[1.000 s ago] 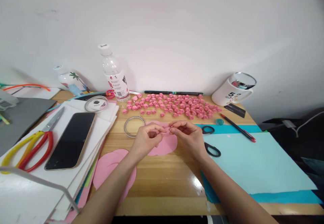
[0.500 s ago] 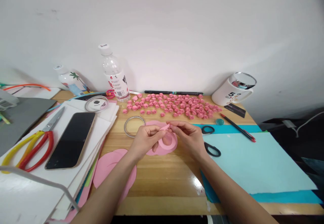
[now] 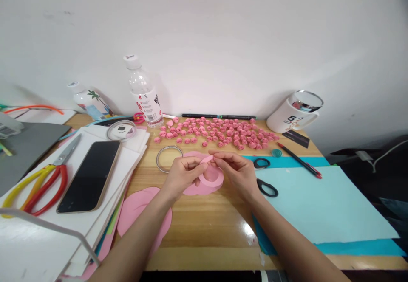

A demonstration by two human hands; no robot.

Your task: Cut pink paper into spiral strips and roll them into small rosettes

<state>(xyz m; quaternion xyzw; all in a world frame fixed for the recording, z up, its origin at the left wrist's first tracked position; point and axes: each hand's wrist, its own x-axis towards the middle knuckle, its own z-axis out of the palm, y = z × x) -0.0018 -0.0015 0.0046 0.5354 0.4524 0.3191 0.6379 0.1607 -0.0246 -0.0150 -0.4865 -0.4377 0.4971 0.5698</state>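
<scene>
While a pink paper strip [image 3: 212, 184] is held over the pink sheet [image 3: 191, 190] on the wooden table [image 3: 204, 231], its upper part is pinched from both sides. By the left hand [image 3: 182, 173], thumb and forefinger brought together, the strip is gripped from the left. By the right hand [image 3: 237, 169], fingertips pressed closed, its other side is gripped. Below the fingers the strip is curved into a loop; whether the sheet is touched cannot be told.

Behind the sheet, many small pink rolls [image 3: 236, 134] are scattered, backed by a black pen [image 3: 204, 116]. Left of the sheet, a metal ring [image 3: 158, 162] is laid just beside it; a phone [image 3: 90, 176] is placed well apart. Right of the sheet, black scissors handles [image 3: 267, 188] are seen, the blades hidden; farther right, a pale blue sheet [image 3: 325, 205] is spread.
</scene>
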